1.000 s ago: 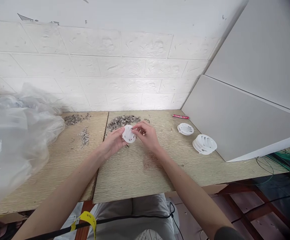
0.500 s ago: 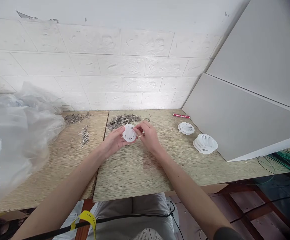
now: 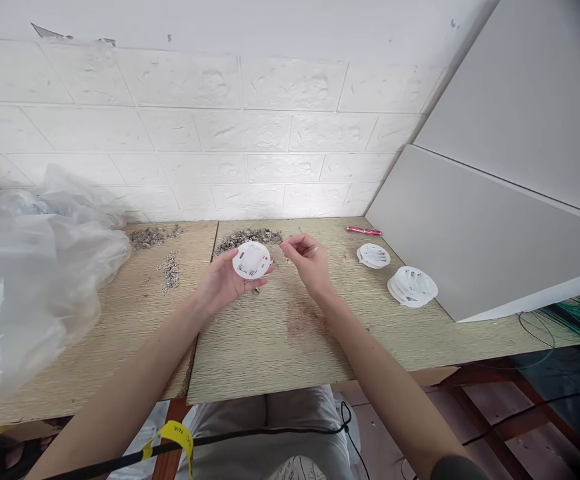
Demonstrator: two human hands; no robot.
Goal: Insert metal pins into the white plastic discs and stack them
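Observation:
A round white plastic disc (image 3: 252, 260) with slots and small metal bits along its lower edge is tilted toward me. My left hand (image 3: 223, 283) grips it by its left side, thumb on the face and fingers beneath. Just right of the disc and apart from it is my right hand (image 3: 309, 263), thumb and forefinger pinched together. Whatever sits in that pinch is too small to make out. Behind the disc lies a heap of small metal pieces (image 3: 250, 237), partly hidden by my left hand and the disc.
More metal pieces lie in a pile (image 3: 153, 237) and a smaller pile (image 3: 170, 273) at left, beside a big plastic bag (image 3: 35, 280). Stacked white discs (image 3: 413, 287), another short stack (image 3: 373, 255) and a red pen (image 3: 364, 231) lie right, near a grey panel (image 3: 495, 240).
My right hand has drawn away from the disc to the right, its fingers still pinched. My left hand has shifted the disc slightly left and turned it, so its slots show at a different angle.

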